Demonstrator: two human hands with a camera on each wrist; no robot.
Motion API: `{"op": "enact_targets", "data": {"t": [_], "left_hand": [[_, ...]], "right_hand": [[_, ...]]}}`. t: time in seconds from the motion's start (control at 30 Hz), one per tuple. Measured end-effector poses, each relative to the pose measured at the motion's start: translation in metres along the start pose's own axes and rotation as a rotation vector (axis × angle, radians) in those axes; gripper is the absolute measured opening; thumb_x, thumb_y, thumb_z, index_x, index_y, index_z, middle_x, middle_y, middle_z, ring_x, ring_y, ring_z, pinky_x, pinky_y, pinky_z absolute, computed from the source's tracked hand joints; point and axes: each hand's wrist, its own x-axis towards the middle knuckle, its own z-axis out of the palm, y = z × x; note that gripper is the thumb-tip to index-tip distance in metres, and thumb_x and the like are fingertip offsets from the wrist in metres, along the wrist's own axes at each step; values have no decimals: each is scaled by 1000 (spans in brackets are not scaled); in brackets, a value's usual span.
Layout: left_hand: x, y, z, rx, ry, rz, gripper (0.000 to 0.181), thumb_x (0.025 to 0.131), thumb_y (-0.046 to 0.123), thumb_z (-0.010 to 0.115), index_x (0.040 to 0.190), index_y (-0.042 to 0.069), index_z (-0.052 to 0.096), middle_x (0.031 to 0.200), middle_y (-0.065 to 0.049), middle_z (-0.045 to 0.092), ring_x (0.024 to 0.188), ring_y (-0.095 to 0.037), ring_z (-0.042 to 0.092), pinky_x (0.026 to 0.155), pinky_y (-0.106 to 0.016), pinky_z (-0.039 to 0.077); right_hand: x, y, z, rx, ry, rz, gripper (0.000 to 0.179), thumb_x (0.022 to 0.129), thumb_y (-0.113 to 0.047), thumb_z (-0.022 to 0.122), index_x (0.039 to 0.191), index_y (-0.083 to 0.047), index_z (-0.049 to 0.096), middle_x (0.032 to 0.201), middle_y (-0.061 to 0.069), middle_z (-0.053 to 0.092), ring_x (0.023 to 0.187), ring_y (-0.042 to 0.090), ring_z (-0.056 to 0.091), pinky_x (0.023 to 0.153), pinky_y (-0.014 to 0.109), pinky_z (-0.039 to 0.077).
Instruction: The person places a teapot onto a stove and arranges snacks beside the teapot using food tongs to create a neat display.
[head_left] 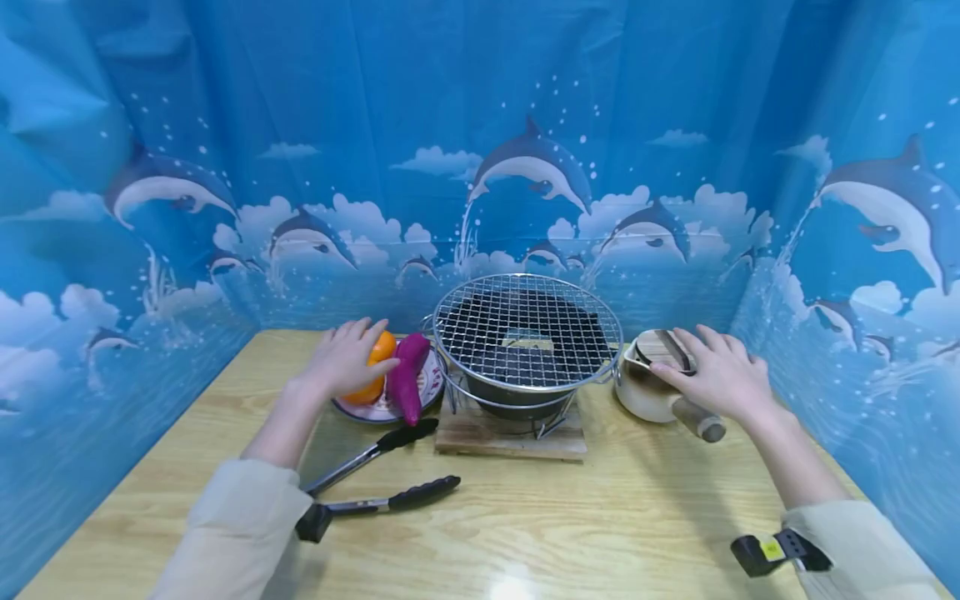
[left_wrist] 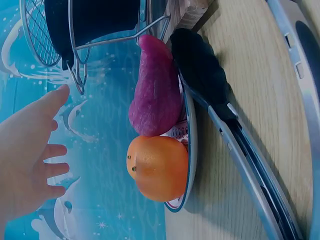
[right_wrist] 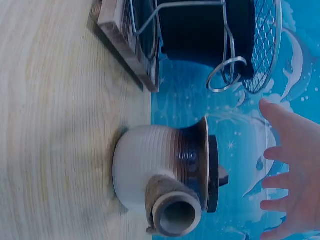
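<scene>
The fingers of the left hand (head_left: 347, 358) are spread and relaxed, holding nothing, raised over the plate (head_left: 432, 385) on that side; its wrist view shows a gap between them and the food. The fingers of the right hand (head_left: 718, 371) are likewise loose and grasp nothing, hovering above the side-handled ceramic teapot (head_left: 643, 393), apart from its lid (right_wrist: 213, 175).

Under the left hand, the oranges (left_wrist: 159, 167) sit in the plate beside a purple sweet potato (head_left: 407, 379), which lies on the side toward the grill. Just in front, the black-ended metal tongs (head_left: 408, 434) lie spread in a V on the table (head_left: 525, 517). The teapot stands upright, its stubby handle (head_left: 693, 415) pointing toward the person.

Between the hands, a round wire mesh (head_left: 525, 333) tops the black tabletop grill (head_left: 517, 402), set on a wooden board (head_left: 480, 437). Farther out come pale sleeves (head_left: 232, 517), then a blue dolphin-print curtain (head_left: 405, 83) behind everything.
</scene>
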Motion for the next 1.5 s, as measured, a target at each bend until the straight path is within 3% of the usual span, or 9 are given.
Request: {"op": "enact_targets", "data": {"t": [0.27, 0.4, 0.53, 0.8, 1.0, 1.27, 1.5], "left_hand": [[-5, 12, 0, 44, 38, 73, 71, 91, 45, 53, 143, 1, 31, 141, -26, 33, 128, -45, 29, 103, -59, 21], [-9, 20, 2, 65, 89, 130, 65, 89, 45, 56, 131, -2, 45, 127, -24, 47, 119, -41, 41, 98, -55, 32], [-12, 31, 4, 102, 123, 177, 61, 87, 46, 59, 121, -4, 51, 116, -22, 52, 110, -38, 47, 91, -52, 40], [-19, 49, 11, 149, 155, 298, 53, 83, 48, 62, 107, 1, 57, 98, -13, 54, 91, -30, 51, 82, -45, 43], [-23, 56, 19, 183, 170, 347, 56, 81, 50, 64, 109, 1, 58, 101, -12, 55, 93, -29, 50, 87, -43, 43], [-29, 64, 31, 159, 129, 395, 52, 80, 52, 63, 102, 6, 59, 87, -6, 54, 82, -25, 51, 71, -39, 46], [-29, 69, 46, 143, 74, 430, 48, 82, 52, 61, 97, 6, 60, 88, -5, 57, 83, -22, 53, 74, -39, 46]], "right_hand": [[-10, -13, -2, -10, 93, -34, 80, 88, -64, 38, 141, -4, 36, 136, 29, 36, 118, 54, 31, 83, 68, 30], [-16, -16, -1, -4, 111, -55, 76, 90, -61, 39, 140, -4, 37, 133, 30, 39, 116, 55, 33, 85, 67, 30], [-21, -18, 2, 13, 127, -79, 71, 91, -55, 44, 137, -1, 41, 133, 30, 39, 116, 55, 33, 86, 67, 30], [-29, -18, 7, 30, 180, -133, 58, 91, -41, 54, 127, 3, 50, 127, 31, 45, 113, 52, 39, 87, 66, 30], [-37, -17, 10, 54, 198, -156, 54, 90, -37, 57, 124, 5, 53, 124, 31, 48, 110, 51, 42, 87, 64, 31], [-47, -14, 12, 59, 232, -137, 52, 87, -33, 61, 121, 5, 55, 118, 30, 51, 109, 49, 42, 84, 63, 32], [-51, -8, 14, 34, 253, -101, 49, 85, -36, 61, 112, 5, 60, 105, 27, 56, 97, 44, 49, 71, 55, 38]]}}
